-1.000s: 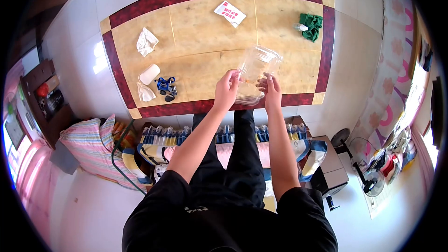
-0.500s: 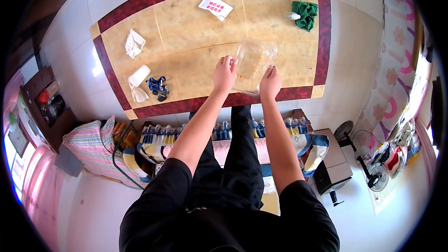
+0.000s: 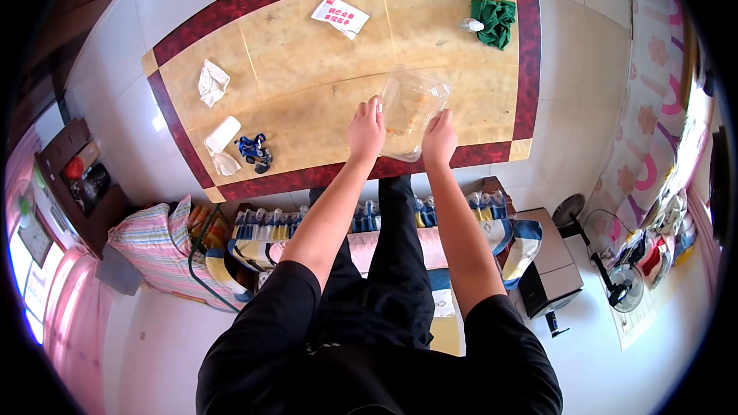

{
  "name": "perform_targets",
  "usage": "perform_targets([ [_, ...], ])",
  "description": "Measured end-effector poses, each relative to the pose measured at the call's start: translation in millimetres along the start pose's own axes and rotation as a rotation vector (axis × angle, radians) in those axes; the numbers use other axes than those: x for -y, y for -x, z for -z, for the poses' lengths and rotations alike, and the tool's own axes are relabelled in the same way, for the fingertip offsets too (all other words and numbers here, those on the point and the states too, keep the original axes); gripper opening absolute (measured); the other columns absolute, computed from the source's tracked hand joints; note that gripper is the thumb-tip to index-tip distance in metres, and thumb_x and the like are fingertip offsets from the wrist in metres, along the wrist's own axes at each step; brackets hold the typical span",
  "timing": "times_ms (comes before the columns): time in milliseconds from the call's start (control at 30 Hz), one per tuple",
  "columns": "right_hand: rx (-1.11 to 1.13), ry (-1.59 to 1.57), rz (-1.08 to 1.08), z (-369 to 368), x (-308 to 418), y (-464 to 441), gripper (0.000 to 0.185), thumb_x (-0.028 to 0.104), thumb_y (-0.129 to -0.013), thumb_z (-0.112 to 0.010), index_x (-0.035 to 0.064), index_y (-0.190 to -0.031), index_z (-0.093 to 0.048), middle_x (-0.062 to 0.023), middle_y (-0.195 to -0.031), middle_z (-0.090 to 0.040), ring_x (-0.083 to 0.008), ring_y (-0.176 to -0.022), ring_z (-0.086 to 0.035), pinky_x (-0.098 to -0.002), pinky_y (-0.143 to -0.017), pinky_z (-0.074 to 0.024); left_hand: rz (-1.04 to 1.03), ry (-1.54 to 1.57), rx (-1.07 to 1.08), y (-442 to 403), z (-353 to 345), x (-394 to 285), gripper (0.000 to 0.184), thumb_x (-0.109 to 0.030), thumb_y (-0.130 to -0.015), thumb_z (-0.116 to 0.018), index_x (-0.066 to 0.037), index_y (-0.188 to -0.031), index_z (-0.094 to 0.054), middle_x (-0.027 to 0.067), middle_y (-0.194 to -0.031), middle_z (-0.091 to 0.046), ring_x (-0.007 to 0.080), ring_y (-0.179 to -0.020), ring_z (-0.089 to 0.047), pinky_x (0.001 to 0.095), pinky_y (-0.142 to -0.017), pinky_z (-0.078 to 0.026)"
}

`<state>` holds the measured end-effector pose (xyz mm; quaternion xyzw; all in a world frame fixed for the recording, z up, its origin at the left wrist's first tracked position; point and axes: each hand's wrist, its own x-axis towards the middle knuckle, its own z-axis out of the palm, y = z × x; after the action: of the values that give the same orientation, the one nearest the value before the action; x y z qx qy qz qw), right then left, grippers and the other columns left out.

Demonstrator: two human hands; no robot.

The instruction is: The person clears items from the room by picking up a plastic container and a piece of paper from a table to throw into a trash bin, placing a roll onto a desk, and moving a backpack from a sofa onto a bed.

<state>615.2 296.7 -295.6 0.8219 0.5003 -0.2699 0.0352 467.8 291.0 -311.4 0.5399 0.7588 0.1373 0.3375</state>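
Observation:
A clear plastic container with orange-brown bits visible in it is held between my two hands, over the table's near side. My left hand grips its left edge with closed fingers. On the right edge my right hand is closed too. A white packet with red print lies beyond the container. To the left are a crumpled white cloth, a white oblong item, another pale cloth and a blue and black strap bundle.
The wooden table has a dark red border. At its far right, a small clear bottle rests beside a green cloth. A covered bench is beneath my arms, and a fan stands at the right.
My right hand, earlier with its fingers apart, has closed on the container's right edge. The container now looks flatter. The view has shifted, so the table items appear further left.

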Motion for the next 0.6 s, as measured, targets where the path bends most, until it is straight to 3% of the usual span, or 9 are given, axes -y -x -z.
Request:
perform_targets([
  [100,-0.099,-0.106,0.026,-7,3,11,0.018,0.02,-0.09,-0.036,0.0059,-0.099,-0.043,-0.0229,-0.07,-0.057,-0.0424,-0.065,-0.054,-0.05,-0.056,-0.0418,0.035,0.068,-0.001,6,2,2,0.02,-0.016,-0.087,-0.043,-0.015,-0.106,-0.05,0.0099,-0.088,-0.056,0.03,-0.078,-0.056,0.0406,-0.062,-0.046],
  [200,-0.077,-0.232,-0.119,-8,6,18,0.021,0.018,-0.09,-0.037,0.0062,-0.106,-0.043,-0.0228,-0.068,-0.057,-0.0417,-0.064,-0.054,-0.0496,-0.055,-0.0418,0.0,0.075,-0.054,9,3,2,0.018,-0.017,-0.089,-0.04,-0.012,-0.102,-0.053,0.011,-0.089,-0.058,0.0327,-0.074,-0.057,0.0406,-0.059,-0.046],
  [400,-0.076,-0.252,0.016,-15,-8,12,0.026,0.019,-0.09,-0.037,0.0061,-0.112,-0.04,-0.0226,-0.068,-0.057,-0.0408,-0.063,-0.055,-0.0487,-0.055,-0.0424,0.059,0.197,-0.003,1,-3,5,0.018,-0.017,-0.09,-0.04,-0.011,-0.101,-0.052,0.0125,-0.093,-0.06,0.033,-0.076,-0.057,0.0404,-0.061,-0.046],
  [600,0.053,0.042,0.021,9,-10,3,0.027,0.022,-0.088,-0.04,0.0063,-0.108,-0.047,-0.0201,-0.067,-0.059,-0.0381,-0.061,-0.058,-0.0472,-0.054,-0.0456,-0.019,0.166,-0.023,0,2,4,0.013,-0.015,-0.088,-0.044,-0.011,-0.096,-0.053,0.0112,-0.084,-0.059,0.0316,-0.076,-0.057,0.0393,-0.062,-0.046],
])
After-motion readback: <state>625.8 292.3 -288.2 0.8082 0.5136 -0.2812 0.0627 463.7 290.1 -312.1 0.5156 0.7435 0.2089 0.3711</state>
